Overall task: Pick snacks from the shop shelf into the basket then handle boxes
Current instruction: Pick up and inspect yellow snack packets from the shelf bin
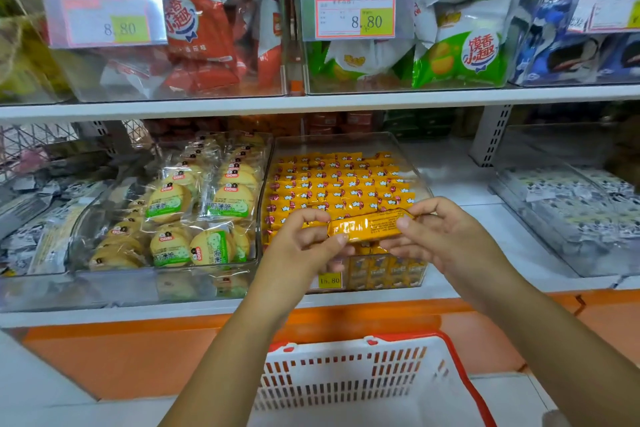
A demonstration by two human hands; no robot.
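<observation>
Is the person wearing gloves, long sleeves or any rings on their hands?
No gloves. The left hand and the right hand are bare, with no rings showing and plain, unpainted nails. The left arm and the right arm are bare too: no sleeves, watch or bracelet can be seen in the picture.

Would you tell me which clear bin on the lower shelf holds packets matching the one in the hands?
The middle bin: its orange-yellow packets match the held packet; the left bin holds round biscuits.
</observation>
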